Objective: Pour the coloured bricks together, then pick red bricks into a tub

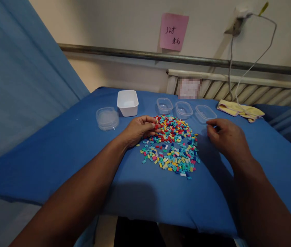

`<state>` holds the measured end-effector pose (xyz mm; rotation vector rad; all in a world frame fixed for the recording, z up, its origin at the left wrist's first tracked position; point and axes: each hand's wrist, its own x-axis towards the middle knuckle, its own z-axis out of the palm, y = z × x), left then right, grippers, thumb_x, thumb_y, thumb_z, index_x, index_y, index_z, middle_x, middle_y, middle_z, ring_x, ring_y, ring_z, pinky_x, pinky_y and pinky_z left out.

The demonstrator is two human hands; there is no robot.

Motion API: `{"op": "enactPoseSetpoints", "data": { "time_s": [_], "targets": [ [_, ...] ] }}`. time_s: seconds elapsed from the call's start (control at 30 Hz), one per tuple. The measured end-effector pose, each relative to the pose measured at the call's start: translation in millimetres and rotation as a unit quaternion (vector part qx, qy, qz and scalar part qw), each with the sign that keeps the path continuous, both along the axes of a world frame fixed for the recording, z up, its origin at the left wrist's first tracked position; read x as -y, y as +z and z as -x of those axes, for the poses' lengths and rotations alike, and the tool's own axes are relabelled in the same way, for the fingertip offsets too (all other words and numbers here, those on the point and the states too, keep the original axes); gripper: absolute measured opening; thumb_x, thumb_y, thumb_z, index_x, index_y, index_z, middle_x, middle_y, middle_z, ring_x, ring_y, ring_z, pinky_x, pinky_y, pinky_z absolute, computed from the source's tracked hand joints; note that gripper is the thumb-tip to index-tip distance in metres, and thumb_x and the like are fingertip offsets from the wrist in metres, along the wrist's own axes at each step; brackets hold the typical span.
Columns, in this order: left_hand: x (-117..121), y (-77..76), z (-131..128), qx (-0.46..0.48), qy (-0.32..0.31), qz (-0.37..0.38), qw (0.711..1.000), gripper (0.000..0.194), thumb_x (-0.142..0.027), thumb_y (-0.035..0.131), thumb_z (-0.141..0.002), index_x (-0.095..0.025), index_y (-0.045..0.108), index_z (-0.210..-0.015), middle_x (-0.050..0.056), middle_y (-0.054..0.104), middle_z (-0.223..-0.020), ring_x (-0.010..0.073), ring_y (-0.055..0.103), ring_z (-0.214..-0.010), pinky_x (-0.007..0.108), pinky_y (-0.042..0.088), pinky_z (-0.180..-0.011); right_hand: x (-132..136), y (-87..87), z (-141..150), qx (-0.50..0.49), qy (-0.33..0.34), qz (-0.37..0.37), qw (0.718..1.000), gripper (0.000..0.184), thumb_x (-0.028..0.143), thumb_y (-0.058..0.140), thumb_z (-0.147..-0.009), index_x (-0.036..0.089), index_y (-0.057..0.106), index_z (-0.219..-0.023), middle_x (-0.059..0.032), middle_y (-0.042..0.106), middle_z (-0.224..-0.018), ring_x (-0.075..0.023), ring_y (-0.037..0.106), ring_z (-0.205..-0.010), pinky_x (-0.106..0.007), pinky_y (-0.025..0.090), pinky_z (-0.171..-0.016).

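Note:
A spread-out pile of small toy building bricks (176,159) in many colours lies on the blue-covered table. At the pile's upper left edge is my left hand (141,129), its thumb and fingers closed around red bricks (157,126). My right hand (225,135) is beside the right-hand clear plastic container (204,118), fingertips overlapping its near rim. Its thumb and index finger are pinched together; whatever is between them is hidden. Two more clear containers, a middle one (183,112) and a left one (164,107), stand in line behind the pile.
A white tub (127,106) stands at the back left, beside stacked clear lids (107,120). A folded yellow cloth (234,109) lies at the back right, under a hanging white cable (258,60). Behind the table are a radiator (217,90) and a metal rail (124,53). A blue curtain (26,68) hangs left.

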<state>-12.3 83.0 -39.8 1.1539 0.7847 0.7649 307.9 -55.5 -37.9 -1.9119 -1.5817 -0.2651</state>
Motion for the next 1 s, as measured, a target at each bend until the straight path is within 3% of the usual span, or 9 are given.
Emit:
{"op": "enactPoseSetpoints", "data": {
  "time_s": [0.13,0.27,0.47,0.73,1.0],
  "targets": [
    [2,-1.5,-2,-0.006,-0.004,-0.01,1.0,0.021,-0.014,0.083,-0.089,-0.014,0.069,-0.104,0.01,0.081,-0.099,0.0173,0.082,-0.087,0.019,0.06,-0.065,-2,1.0,54,-0.044,0.162,-0.016,0.986,0.024,0.034,0.061,-0.101,0.022,0.078,-0.114,-0.0099,0.08,-0.103,-0.0257,0.073,-0.085,-0.042,0.059,-0.084],
    [18,-3.3,-13,0.005,-0.036,-0.006,0.999,0.031,-0.026,0.092,-0.085,-0.014,0.071,-0.104,0.008,0.081,-0.095,0.0157,0.08,-0.084,0.02,0.06,-0.067,-4,0.3,100,-0.04,0.275,-0.032,0.96,0.026,0.029,0.064,-0.105,0.023,0.072,-0.13,-0.0115,0.078,-0.122,-0.0282,0.073,-0.112,-0.043,0.059,-0.098],
    [42,-5.7,-30,0.017,-0.067,0.028,0.997,0.049,-0.047,0.1,-0.075,-0.015,0.073,-0.101,0.002,0.077,-0.083,0.0084,0.07,-0.063,0.019,0.058,-0.063,-10,-2.6,115,-0.007,0.257,-0.037,0.966,0.015,0.026,0.062,-0.107,0.024,0.074,-0.117,-0.0113,0.078,-0.114,-0.0292,0.07,-0.109,-0.046,0.056,-0.098],
    [40,-6.2,-29,0.024,-0.035,0.029,0.999,0.035,-0.029,0.096,-0.08,-0.016,0.071,-0.101,0.005,0.079,-0.088,0.0119,0.075,-0.076,0.021,0.061,-0.069,-10,-7.8,109,-0.039,0.26,-0.073,0.962,0.021,0.019,0.055,-0.108,0.025,0.075,-0.115,-0.0093,0.079,-0.112,-0.0257,0.072,-0.109,-0.042,0.058,-0.099],
    [41,-6.4,-29,0.015,-0.046,-0.007,0.999,0.031,-0.032,0.092,-0.084,-0.016,0.072,-0.101,0.005,0.081,-0.088,0.0108,0.075,-0.075,0.021,0.059,-0.07,-10,-7.1,109,-0.075,0.238,-0.056,0.967,0.017,0.02,0.059,-0.105,0.026,0.074,-0.111,-0.0081,0.077,-0.106,-0.0245,0.073,-0.1,-0.037,0.059,-0.088]
  ]
}}
